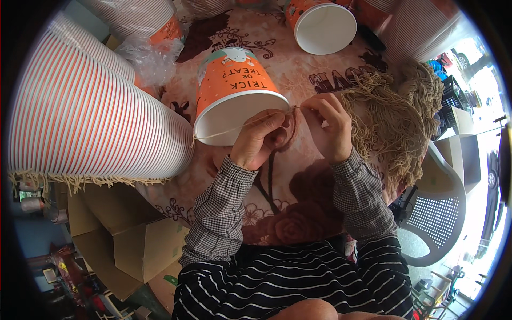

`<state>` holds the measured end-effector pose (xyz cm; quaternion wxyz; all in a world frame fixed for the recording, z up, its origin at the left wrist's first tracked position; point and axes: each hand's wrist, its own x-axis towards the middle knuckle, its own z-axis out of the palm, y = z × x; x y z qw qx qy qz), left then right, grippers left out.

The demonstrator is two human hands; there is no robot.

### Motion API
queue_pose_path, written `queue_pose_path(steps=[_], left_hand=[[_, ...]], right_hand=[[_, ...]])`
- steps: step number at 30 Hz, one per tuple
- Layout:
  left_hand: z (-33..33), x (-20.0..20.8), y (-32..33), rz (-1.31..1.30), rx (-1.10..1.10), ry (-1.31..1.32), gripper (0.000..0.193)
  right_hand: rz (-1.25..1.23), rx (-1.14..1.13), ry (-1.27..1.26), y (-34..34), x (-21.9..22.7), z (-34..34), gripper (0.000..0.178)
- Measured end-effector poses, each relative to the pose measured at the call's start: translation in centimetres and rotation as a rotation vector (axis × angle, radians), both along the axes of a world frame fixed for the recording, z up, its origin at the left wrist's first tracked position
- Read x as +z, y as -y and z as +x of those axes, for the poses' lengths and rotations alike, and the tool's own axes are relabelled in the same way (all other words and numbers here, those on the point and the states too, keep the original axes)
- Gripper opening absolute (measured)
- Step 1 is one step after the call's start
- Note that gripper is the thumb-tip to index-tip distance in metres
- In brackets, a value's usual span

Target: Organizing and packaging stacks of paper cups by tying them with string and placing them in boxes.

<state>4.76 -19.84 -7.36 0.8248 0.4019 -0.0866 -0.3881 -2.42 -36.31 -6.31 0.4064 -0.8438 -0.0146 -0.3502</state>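
Pink floral tablecloth [298, 162] beneath both hands [258, 137] [328, 125] tight on an orange bucket's [232, 77] cord [226, 132], grey chair [438, 221] at right

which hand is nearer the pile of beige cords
Right: the right hand is just left of the pile of beige cords, while the left hand is farther left, by the orange cup.

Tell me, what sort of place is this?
Probably a small workshop: I see a tall stack of paper buckets, a heap of string and an open cardboard box.

The left hand [258, 140] hides part of the orange cup [230, 88].
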Motion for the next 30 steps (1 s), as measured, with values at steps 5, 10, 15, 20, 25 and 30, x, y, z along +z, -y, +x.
queue_pose_path(steps=[5, 10, 15, 20, 25, 30], left_hand=[[0.5, -0.9, -0.2, 0.365, 0.020, 0.184, 0.018], [-0.1, -0.6, 0.2, 0.275, -0.052, -0.007, 0.020], [-0.1, -1.0, 0.4, 0.075, -0.143, -0.209, 0.022], [-0.8, -1.3, 0.7, 0.255, -0.198, 0.124, 0.032], [-1.4, -2.0, 1.2, 0.384, -0.201, 0.501, 0.031], [-2.1, -1.3, 1.6, 0.361, -0.046, 0.642, 0.021]], right_hand=[[0.077, -0.070, 0.060, 0.7, 0.7, 0.0, 0.009], [0.053, -0.062, -0.053, 1.0, 0.6, 0.2, 0.008], [0.051, -0.085, -0.065, 1.5, 0.3, 0.3, 0.008], [0.083, -0.136, -0.061, 1.9, 0.6, 0.3, 0.008], [0.082, -0.125, -0.098, 2.2, 0.0, 0.6, 0.009], [0.073, -0.109, -0.118, 2.3, -0.2, 0.6, 0.010]])
